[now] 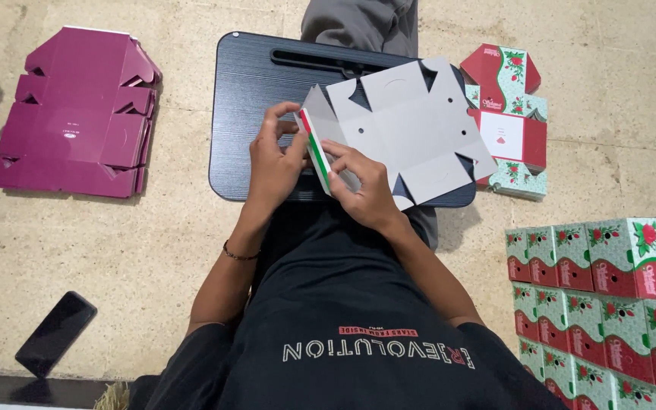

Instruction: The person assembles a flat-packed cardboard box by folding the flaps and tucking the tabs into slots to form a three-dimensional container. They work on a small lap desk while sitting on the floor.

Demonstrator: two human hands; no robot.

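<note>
Left hand [273,156] and right hand [366,186], fingers clamped on a flat cardboard box blank [400,125]; judged light, stiff, creasable, best held along fold edges.

Grey on the flat die-cut cardboard box blank [411,125] at centre, red, white and green stripes along its folded edge. Black, finely ribbed, on the rectangular lap tray [256,114]. Magenta on the flattened cardboard stack [77,114], upper left. Red and mint green with rose print on the assembled boxes [609,296], lower right. Glossy black on the phone [55,332], lower left.
</note>
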